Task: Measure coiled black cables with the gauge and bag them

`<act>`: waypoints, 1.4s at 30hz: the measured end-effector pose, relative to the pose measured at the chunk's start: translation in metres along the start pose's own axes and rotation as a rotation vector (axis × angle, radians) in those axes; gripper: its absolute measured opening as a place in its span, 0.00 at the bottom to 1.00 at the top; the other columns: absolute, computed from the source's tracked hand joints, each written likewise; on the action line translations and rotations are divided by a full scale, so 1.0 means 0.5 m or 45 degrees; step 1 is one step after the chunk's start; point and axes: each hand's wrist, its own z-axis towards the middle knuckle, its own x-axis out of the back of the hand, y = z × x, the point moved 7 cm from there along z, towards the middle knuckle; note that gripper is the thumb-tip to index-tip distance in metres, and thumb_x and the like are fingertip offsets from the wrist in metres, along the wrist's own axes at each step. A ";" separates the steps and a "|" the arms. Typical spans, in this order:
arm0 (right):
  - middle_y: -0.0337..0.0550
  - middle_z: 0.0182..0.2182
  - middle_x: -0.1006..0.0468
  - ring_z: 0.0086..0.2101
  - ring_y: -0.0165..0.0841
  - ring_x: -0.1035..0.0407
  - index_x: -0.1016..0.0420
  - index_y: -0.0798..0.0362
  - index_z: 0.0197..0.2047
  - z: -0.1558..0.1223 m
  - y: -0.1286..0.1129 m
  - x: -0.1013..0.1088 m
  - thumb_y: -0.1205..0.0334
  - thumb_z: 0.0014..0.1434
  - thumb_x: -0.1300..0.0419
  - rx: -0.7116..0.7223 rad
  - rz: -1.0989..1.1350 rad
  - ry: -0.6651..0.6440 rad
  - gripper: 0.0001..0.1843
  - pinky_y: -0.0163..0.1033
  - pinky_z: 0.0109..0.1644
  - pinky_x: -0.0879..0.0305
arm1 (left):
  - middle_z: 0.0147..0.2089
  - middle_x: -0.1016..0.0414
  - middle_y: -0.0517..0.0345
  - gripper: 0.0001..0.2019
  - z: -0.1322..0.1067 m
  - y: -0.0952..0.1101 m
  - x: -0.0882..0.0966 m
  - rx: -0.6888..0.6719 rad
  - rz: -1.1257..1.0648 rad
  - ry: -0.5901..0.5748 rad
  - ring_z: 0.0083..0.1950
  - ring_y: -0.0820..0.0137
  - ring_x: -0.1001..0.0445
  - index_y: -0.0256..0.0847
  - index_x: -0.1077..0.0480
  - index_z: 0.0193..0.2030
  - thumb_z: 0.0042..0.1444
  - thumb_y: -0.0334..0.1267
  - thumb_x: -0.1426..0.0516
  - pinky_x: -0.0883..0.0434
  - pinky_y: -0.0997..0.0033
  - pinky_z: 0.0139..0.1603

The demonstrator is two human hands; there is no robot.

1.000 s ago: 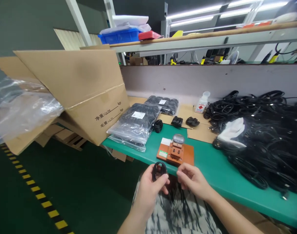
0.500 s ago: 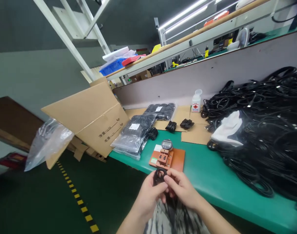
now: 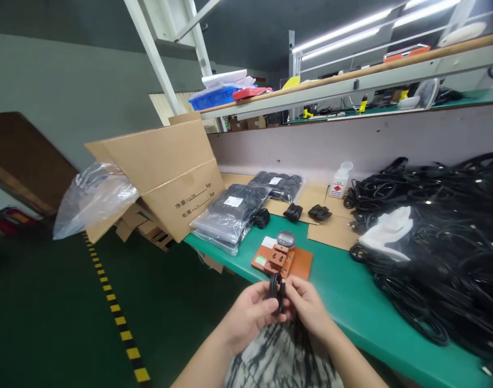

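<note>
A small coil of black cable (image 3: 274,286) is held upright between my hands at the bench's front edge. My left hand (image 3: 252,310) is closed round the coil, its thumb pressed on the near side. The fingertips of my right hand (image 3: 306,306) pinch a cable end with a light metallic tip, beside the coil. Just beyond the hands stands an orange-brown fixture (image 3: 277,260) with a round digital gauge (image 3: 285,238); the display cannot be read. Small black cable bundles (image 3: 293,212) lie behind it, one of them next to the clear bags of coiled cables (image 3: 230,210).
At right, a large heap of black cables (image 3: 452,258) covers the green bench (image 3: 335,293), with a white cloth-like piece (image 3: 387,231) on it. A white bottle (image 3: 339,180) stands on flat cardboard (image 3: 331,236). At left is an open carton (image 3: 157,178) with a plastic liner.
The coil has turned from face-on to nearly edge-on. A cable end now shows at my right fingertips. The camera view has shifted and tilted slightly.
</note>
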 end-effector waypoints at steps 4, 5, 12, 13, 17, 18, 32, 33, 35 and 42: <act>0.33 0.21 0.35 0.19 0.25 0.39 0.36 0.54 0.31 -0.006 0.002 -0.003 0.36 0.62 0.45 0.025 -0.034 0.030 0.26 0.31 0.23 0.39 | 0.42 0.22 0.49 0.12 0.002 -0.005 0.031 -0.052 -0.030 0.032 0.41 0.68 0.23 0.35 0.25 0.46 0.55 0.33 0.36 0.28 0.70 0.44; 0.33 0.21 0.35 0.20 0.26 0.38 0.35 0.54 0.31 -0.007 0.002 -0.004 0.37 0.62 0.45 0.033 -0.056 0.037 0.26 0.31 0.24 0.39 | 0.43 0.22 0.49 0.12 0.002 -0.008 0.041 -0.057 -0.034 0.041 0.42 0.68 0.23 0.36 0.25 0.46 0.55 0.33 0.35 0.28 0.69 0.45; 0.35 0.20 0.31 0.19 0.26 0.38 0.33 0.54 0.29 -0.002 0.008 -0.014 0.42 0.60 0.39 -0.015 -0.287 0.065 0.22 0.31 0.23 0.41 | 0.39 0.22 0.49 0.14 0.008 -0.035 0.074 -0.045 0.023 -0.047 0.39 0.70 0.24 0.32 0.25 0.46 0.54 0.34 0.35 0.29 0.72 0.43; 0.35 0.20 0.31 0.19 0.26 0.39 0.33 0.54 0.29 -0.001 0.010 -0.014 0.43 0.60 0.39 -0.025 -0.311 0.075 0.22 0.31 0.23 0.42 | 0.39 0.22 0.51 0.14 0.010 -0.036 0.077 -0.051 0.005 -0.043 0.39 0.71 0.24 0.32 0.26 0.46 0.52 0.33 0.34 0.29 0.73 0.42; 0.35 0.21 0.32 0.20 0.26 0.40 0.32 0.54 0.31 0.000 0.014 -0.010 0.46 0.62 0.39 -0.036 -0.393 0.137 0.19 0.31 0.23 0.43 | 0.44 0.24 0.57 0.20 0.023 -0.041 0.092 -0.028 -0.161 -0.017 0.40 0.71 0.23 0.39 0.32 0.43 0.45 0.30 0.30 0.28 0.73 0.42; 0.35 0.22 0.32 0.21 0.26 0.39 0.32 0.54 0.30 -0.001 0.013 -0.009 0.47 0.62 0.39 -0.029 -0.411 0.154 0.19 0.31 0.24 0.43 | 0.46 0.25 0.58 0.23 0.027 -0.042 0.095 -0.018 -0.191 -0.028 0.42 0.71 0.22 0.41 0.34 0.45 0.44 0.29 0.29 0.27 0.72 0.43; 0.34 0.23 0.36 0.24 0.28 0.43 0.36 0.53 0.28 -0.004 0.005 -0.013 0.51 0.61 0.39 -0.022 -0.524 0.143 0.17 0.33 0.28 0.44 | 0.55 0.29 0.48 0.37 0.041 -0.080 0.104 0.132 -0.085 -0.243 0.41 0.68 0.21 0.43 0.40 0.57 0.41 0.30 0.28 0.25 0.64 0.45; 0.34 0.22 0.36 0.23 0.27 0.43 0.36 0.53 0.29 -0.003 0.005 -0.014 0.52 0.61 0.39 -0.031 -0.523 0.131 0.16 0.33 0.28 0.44 | 0.54 0.28 0.48 0.37 0.040 -0.079 0.103 0.121 -0.084 -0.229 0.41 0.69 0.22 0.43 0.40 0.57 0.41 0.30 0.28 0.25 0.64 0.45; 0.34 0.22 0.35 0.23 0.27 0.42 0.35 0.53 0.30 -0.001 0.006 -0.014 0.54 0.59 0.37 -0.050 -0.520 0.116 0.14 0.32 0.27 0.44 | 0.54 0.28 0.48 0.36 0.037 -0.075 0.100 0.096 -0.048 -0.216 0.43 0.67 0.22 0.43 0.40 0.56 0.42 0.30 0.29 0.25 0.64 0.46; 0.36 0.24 0.32 0.23 0.28 0.40 0.31 0.55 0.31 0.009 0.010 -0.008 0.52 0.58 0.38 -0.106 -0.469 0.251 0.15 0.32 0.26 0.41 | 0.52 0.28 0.51 0.33 0.035 -0.050 0.108 -0.096 0.455 -0.049 0.44 0.66 0.22 0.46 0.40 0.59 0.47 0.31 0.33 0.23 0.66 0.43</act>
